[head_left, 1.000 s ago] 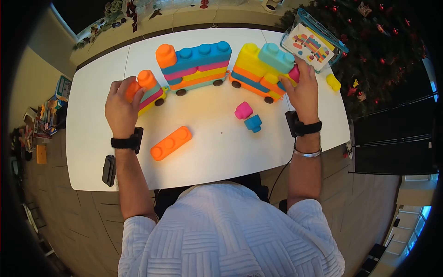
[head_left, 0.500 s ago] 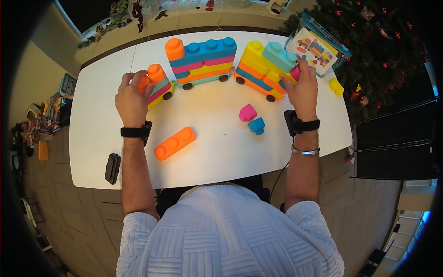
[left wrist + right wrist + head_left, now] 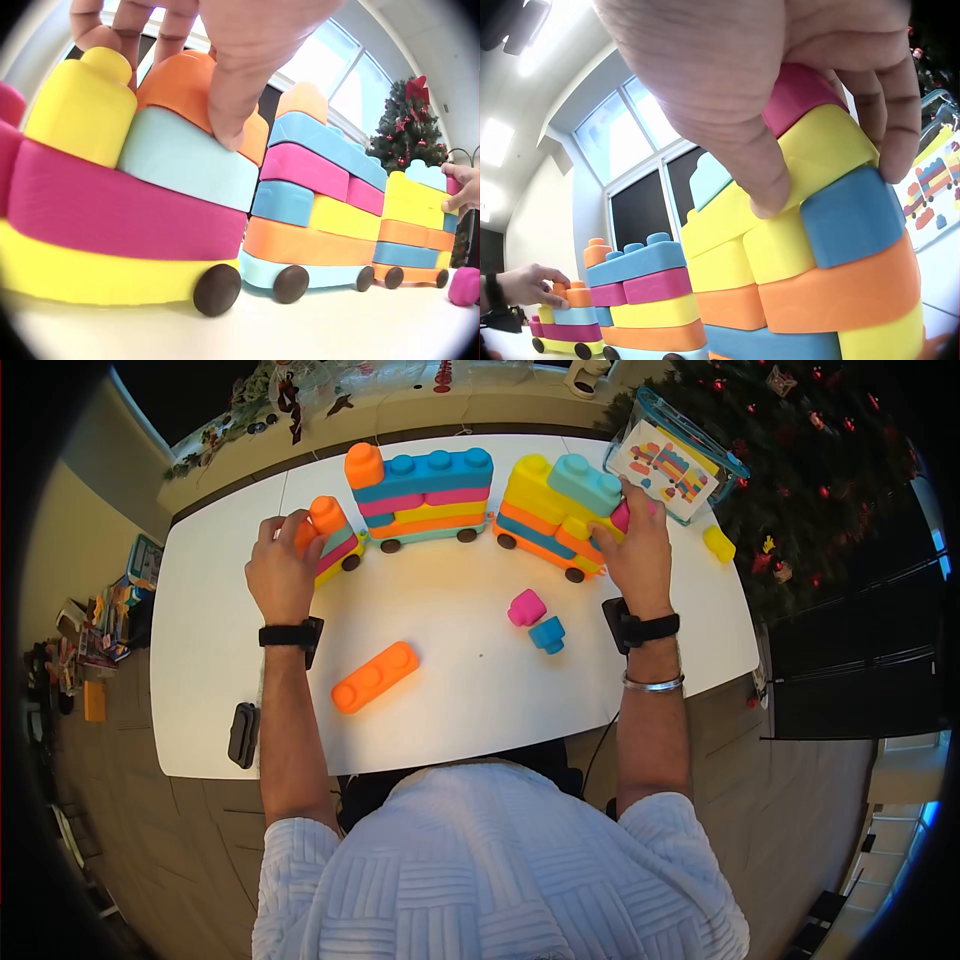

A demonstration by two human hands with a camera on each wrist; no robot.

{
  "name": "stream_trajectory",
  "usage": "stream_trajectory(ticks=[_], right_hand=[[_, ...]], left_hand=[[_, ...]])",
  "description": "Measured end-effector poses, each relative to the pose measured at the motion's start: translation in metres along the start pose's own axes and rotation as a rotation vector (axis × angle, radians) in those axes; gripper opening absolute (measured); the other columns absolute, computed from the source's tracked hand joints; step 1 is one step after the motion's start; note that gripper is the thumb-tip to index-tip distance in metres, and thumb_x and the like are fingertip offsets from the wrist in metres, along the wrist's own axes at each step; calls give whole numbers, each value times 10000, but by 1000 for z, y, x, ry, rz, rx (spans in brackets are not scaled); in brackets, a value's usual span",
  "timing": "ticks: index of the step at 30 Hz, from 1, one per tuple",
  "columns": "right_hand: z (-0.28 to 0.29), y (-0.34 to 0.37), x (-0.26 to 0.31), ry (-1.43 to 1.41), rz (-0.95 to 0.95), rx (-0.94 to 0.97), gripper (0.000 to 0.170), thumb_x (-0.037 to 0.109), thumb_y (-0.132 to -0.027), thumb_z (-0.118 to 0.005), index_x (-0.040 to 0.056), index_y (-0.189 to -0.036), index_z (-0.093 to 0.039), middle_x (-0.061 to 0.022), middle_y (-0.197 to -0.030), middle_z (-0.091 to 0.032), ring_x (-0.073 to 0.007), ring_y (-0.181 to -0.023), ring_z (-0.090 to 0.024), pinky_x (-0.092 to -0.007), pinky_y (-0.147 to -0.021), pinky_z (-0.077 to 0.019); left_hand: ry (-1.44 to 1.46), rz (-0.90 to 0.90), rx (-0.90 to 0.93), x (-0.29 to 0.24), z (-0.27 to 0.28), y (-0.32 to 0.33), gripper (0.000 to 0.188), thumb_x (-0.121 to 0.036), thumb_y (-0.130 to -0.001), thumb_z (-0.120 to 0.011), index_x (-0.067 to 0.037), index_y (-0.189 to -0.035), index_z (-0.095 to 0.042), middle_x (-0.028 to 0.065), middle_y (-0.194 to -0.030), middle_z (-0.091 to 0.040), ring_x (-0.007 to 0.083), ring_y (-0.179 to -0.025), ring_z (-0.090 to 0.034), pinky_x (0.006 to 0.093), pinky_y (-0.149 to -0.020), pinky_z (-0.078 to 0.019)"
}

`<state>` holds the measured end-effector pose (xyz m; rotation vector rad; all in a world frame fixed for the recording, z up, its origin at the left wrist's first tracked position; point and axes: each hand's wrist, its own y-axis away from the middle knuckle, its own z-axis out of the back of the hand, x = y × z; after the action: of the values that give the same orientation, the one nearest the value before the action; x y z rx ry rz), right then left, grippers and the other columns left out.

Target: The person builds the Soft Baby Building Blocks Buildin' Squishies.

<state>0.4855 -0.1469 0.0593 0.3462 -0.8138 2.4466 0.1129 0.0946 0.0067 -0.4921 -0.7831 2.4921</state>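
Three wheeled toy wagons stacked with building blocks stand end to end on the white table. My left hand grips the orange block on top of the left wagon, thumb on the near side and fingers over the far side. At the other end, my right hand holds the top of the right wagon, its thumb against a yellow block and fingers reaching behind; a pink block shows under the palm. Between the hands stands the middle wagon, untouched.
Nearer my body lie a loose long orange block, a pink block and a blue block. A clear box with a picture card stands at the back right, beside a yellow block. A black case lies front left.
Both hands and the wagons have shifted away from my body, toward the table's back edge. The right wagon has also come slightly left. The loose blocks stay where they were.
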Motion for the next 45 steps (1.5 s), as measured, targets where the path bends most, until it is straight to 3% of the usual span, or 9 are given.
stream_trajectory(ticks=[9,13,15,19,22,27,31,37,45], right_hand=[[1,-1,0,30,22,33,832,180,-867,-896,167,-1588,-480,-195,-1318,-572,-409,-1081,-734,-465,-863,-641],[16,14,2,-41,142,-175,1014,103,-829,-923,86,-1655,-336,-240,-1435,-501,-439,-1269,-627,-477,-1008,-586],[21,32,6,-125,108,-327,1019,32,-816,-924,8,-1638,-323,-254,-1514,-460,-423,-1370,-516,-479,-1091,-515],[24,65,14,-189,39,-279,880,81,-852,-908,11,-1585,-427,-231,-1410,-563,-415,-1247,-598,-464,-1007,-540],[15,85,10,-244,112,107,822,149,-876,-899,20,-1568,-474,-216,-1367,-597,-417,-1204,-634,-465,-1023,-546],[3,106,35,-151,149,546,879,244,-843,-921,192,-1611,-497,-207,-1441,-563,-405,-1228,-651,-488,-1006,-592],[-5,115,45,-96,137,658,925,224,-820,-930,284,-1633,-492,-180,-1459,-537,-406,-1232,-646,-480,-977,-619],[-23,122,36,4,169,622,779,177,-826,-913,235,-1531,-587,-177,-1427,-551,-403,-1268,-626,-482,-976,-619],[-21,124,35,-216,257,653,605,118,-856,-870,133,-1417,-645,-175,-1406,-561,-394,-1240,-646,-471,-1017,-588]], left_hand=[[229,-54,-34,2,30,29,752,-102,-876,-878,-142,-1569,-591,139,-1473,-659,376,-1252,-694,474,-1065,-581],[309,-29,-28,0,68,68,729,-110,-896,-874,-99,-1564,-583,140,-1496,-655,354,-1307,-669,459,-1054,-561],[459,108,306,2,89,92,674,-133,-892,-885,-58,-1505,-615,158,-1375,-713,350,-1181,-699,420,-977,-573],[531,124,587,-4,113,125,798,-260,-771,-988,-35,-1454,-641,167,-1306,-733,318,-1067,-722,416,-898,-593],[518,51,716,-17,117,133,779,-195,-767,-981,-14,-1449,-652,147,-1308,-733,285,-1090,-717,395,-906,-581],[417,-44,618,-19,93,145,651,-169,-754,-968,3,-1328,-715,168,-1183,-770,319,-983,-751,405,-858,-603],[314,124,533,-13,90,144,539,-235,-830,-925,-18,-1281,-723,178,-1137,-774,385,-1000,-756,446,-858,-616],[222,193,492,-1,92,149,546,-270,-836,-935,-9,-1262,-716,188,-1173,-765,401,-989,-754,444,-838,-617],[373,-26,326,-34,110,138,494,-198,-880,-896,-7,-1291,-702,178,-1305,-721,390,-1143,-708,449,-955,-593]])
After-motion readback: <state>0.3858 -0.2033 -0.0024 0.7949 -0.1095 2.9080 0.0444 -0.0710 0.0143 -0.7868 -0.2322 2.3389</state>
